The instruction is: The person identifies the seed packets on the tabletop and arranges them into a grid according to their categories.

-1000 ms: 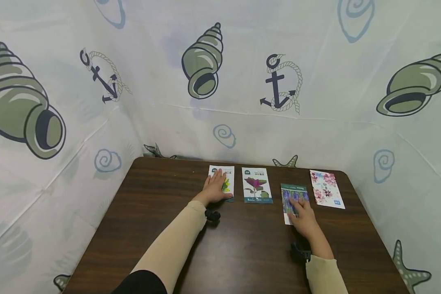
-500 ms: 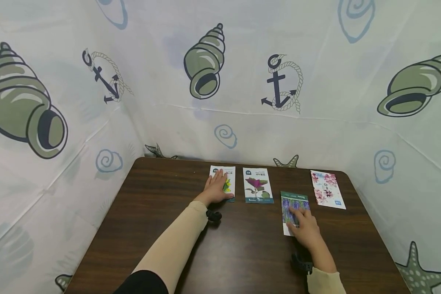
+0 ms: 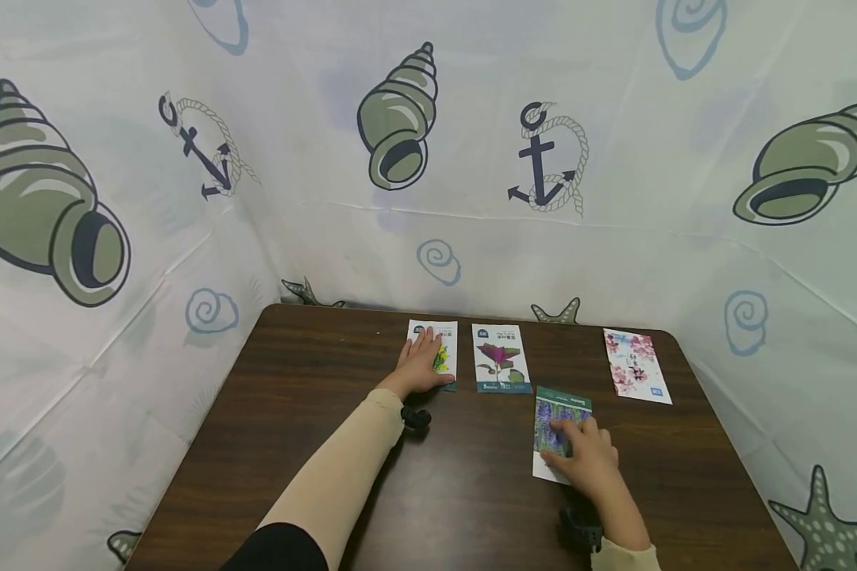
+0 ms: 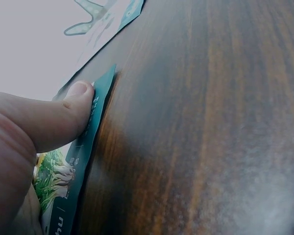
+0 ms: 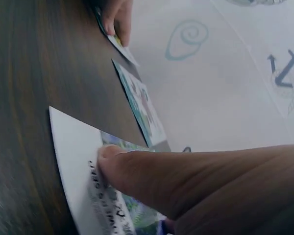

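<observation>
Nearest is the right grip (image 3: 589,460), bare and unclenched, its thumb and fingertips spread in a loose arch and resting on the purple-flower packet (image 3: 551,416). That packet lies directly under it, a thin rectangle with a dark green band at the end away from the wrist and a white lettered band near the thumb. The brown bench (image 3: 464,492) around both has streaked wood grain and a soft sheen. Farther off, the left grip (image 3: 420,367) is loose too, lying flat with fingers extended on the yellow-flower packet (image 3: 447,339), partly covering it; the thumb touches a teal strip with a slightly wavy edge. Just right of the left grip lies the magenta-flower packet (image 3: 501,358), its white face ending in a teal band. Beyond the right grip, to its right, the pink-blossom packet (image 3: 637,366) lies slightly slanted. Past the bench hangs pale, creased cloth (image 3: 486,262) printed with shells, anchors and starfish.
</observation>
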`<state>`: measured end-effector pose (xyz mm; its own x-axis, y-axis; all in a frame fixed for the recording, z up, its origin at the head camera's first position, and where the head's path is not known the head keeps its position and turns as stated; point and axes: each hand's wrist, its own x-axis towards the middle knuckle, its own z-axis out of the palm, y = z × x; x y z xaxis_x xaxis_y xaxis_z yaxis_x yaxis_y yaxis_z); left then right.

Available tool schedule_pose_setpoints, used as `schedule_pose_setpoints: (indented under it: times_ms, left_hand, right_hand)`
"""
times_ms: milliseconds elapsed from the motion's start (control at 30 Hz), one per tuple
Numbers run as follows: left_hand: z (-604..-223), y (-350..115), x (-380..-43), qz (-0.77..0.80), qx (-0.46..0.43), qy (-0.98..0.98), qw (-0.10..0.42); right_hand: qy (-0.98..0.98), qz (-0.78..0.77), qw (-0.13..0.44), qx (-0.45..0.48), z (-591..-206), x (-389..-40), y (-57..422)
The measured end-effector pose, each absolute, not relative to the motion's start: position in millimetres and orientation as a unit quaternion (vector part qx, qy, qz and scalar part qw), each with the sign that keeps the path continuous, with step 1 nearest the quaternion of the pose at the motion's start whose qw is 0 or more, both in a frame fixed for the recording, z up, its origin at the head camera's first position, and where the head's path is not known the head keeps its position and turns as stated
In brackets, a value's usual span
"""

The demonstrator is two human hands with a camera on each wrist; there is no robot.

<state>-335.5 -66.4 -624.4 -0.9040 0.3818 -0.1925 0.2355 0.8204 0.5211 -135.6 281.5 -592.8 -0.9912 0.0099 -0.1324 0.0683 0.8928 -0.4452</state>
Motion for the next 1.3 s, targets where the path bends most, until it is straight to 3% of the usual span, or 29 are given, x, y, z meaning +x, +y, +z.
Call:
schedule_pose_setpoints:
  times_ms: [633, 1300]
  left_hand:
    - [-626.0, -68.3, -337.2, 0.242, 0.166, 0.944, 0.15]
    - [-614.3, -66.9, -327.3, 0.25, 0.168, 0.943, 0.141]
  right_hand:
    - [0.95, -0.299, 0.063, -0.061, -586.5, -116.5, 239.9]
    - [0.921, -0.34, -0.043, -0.185, -614.5, -113.0, 172.8]
